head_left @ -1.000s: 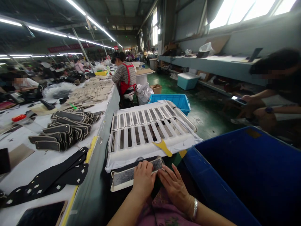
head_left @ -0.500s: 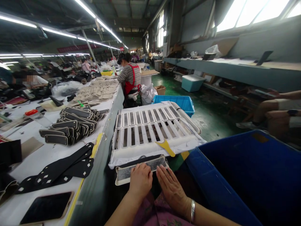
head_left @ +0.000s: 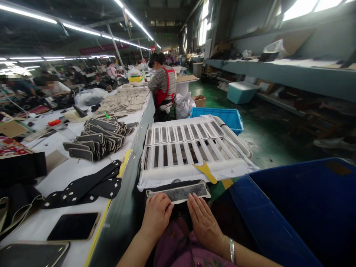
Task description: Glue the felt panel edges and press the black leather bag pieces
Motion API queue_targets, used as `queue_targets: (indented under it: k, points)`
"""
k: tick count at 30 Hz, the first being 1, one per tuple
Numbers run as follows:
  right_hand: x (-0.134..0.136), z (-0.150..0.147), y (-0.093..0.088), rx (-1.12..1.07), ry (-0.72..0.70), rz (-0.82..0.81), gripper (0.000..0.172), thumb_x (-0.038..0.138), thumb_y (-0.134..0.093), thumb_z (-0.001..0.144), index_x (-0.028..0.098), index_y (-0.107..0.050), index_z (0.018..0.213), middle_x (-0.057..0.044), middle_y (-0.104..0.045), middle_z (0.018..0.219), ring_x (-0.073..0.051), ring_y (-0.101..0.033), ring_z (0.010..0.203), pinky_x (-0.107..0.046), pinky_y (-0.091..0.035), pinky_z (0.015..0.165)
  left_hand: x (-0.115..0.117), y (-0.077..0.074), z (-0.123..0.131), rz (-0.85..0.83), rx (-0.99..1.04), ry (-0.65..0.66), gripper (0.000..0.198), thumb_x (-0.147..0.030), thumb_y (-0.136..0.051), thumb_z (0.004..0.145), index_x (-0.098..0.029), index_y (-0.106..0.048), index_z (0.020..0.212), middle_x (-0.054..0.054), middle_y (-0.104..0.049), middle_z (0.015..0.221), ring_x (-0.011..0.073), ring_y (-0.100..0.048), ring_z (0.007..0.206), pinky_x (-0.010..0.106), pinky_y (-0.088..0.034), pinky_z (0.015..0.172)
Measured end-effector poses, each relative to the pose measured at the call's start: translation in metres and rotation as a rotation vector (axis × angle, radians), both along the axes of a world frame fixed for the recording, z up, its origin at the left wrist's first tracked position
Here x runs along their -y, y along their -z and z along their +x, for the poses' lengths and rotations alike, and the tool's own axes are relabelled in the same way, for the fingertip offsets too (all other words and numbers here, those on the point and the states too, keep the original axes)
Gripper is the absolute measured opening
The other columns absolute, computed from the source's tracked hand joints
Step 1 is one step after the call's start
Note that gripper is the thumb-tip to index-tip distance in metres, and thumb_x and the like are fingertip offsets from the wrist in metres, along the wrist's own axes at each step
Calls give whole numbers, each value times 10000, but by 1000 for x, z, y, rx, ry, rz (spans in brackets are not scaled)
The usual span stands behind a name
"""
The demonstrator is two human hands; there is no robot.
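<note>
A long grey panel with a pale edge (head_left: 182, 192) lies across the near side, in front of my lap. My left hand (head_left: 158, 212) is closed at its near edge, toward the left end, with fingers bent over the pale border. Flat and stretched out, the fingers of my right hand (head_left: 205, 218) press on the panel right of its middle. Just beyond the panel is a slatted rack (head_left: 178, 174) covered in white cloth, bearing a row of similar grey strips with pale borders. A yellow scraper-like piece (head_left: 207, 173) rests on the rack's near edge.
On the left table (head_left: 130, 129) are stacked dark strips (head_left: 96, 139), black straps (head_left: 83, 187), a phone (head_left: 73, 226) and a red-capped bottle (head_left: 59, 128). A large blue bin (head_left: 250, 207) stands at my right. A light blue crate (head_left: 219, 116) sits behind the rack. A co-worker (head_left: 164, 83) sits farther ahead.
My left hand has moved left along the panel, widening the gap between my hands. My right hand stays flat on it. The view has turned left, so the scene sits farther right.
</note>
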State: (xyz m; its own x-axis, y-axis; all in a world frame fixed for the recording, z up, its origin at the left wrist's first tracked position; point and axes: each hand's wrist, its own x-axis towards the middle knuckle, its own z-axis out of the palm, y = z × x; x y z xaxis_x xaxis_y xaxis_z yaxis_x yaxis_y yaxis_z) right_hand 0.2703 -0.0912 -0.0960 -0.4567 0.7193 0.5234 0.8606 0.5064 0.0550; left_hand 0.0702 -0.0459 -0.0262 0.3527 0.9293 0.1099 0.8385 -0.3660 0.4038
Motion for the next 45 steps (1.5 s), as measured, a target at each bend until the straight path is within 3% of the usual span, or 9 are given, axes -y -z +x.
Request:
queue_targets:
  k: [12, 22, 32, 37, 40, 45]
  points:
    - [-10, -34, 1, 27, -66, 25, 493, 48, -319, 788, -3, -501, 1243, -218, -422, 1366, -351, -297, 1312, -477, -433, 988, -3, -3, 10, 31, -80, -97, 109, -189, -539, 809, -198, -565, 703, 9, -592, 825, 205, -525, 853, 359, -358, 784]
    - [-17, -62, -1, 66, -119, -29, 469, 94, -334, 833, 5, -477, 1271, -219, -382, 1395, -342, -295, 1315, -465, -396, 1028, 3, 4, -57, 56, 53, -176, 100, -189, -580, 799, -208, -621, 709, 55, -533, 1159, 256, -439, 1114, 454, -371, 941]
    - [-23, -91, -4, 121, -206, -24, 503, 147, -402, 821, -20, -438, 1294, -236, -317, 1428, -357, -289, 1312, -469, -347, 1051, 5, 23, -63, 105, 257, -184, 85, -136, -529, 774, -185, -556, 710, 93, -490, 1213, 253, -465, 1138, 462, -417, 970]
    - [-27, -109, -8, 149, -244, -62, 488, 151, -409, 832, -23, -449, 1286, -235, -339, 1415, -354, -305, 1304, -462, -326, 1058, 7, 31, -74, 104, 341, -218, 67, -212, -501, 826, -189, -559, 803, 105, -452, 1276, 251, -462, 1176, 453, -422, 984]
    - [-29, -117, -13, 147, -236, -64, 485, 184, -417, 859, -33, -442, 1292, -239, -344, 1411, -350, -304, 1305, -457, -289, 1079, 6, 40, -78, 87, 398, -244, 144, -255, -483, 848, -197, -557, 957, 108, -468, 1269, 246, -479, 1169, 447, -454, 955]
    - [-33, -90, -24, 151, -282, -102, 496, 261, -390, 921, 27, -384, 1358, -179, -304, 1453, -298, -256, 1339, -403, -247, 1110, 2, 60, -71, 123, 400, -236, 334, -309, -448, 871, -204, -454, 1189, 116, -497, 1252, 255, -497, 1156, 465, -475, 924]
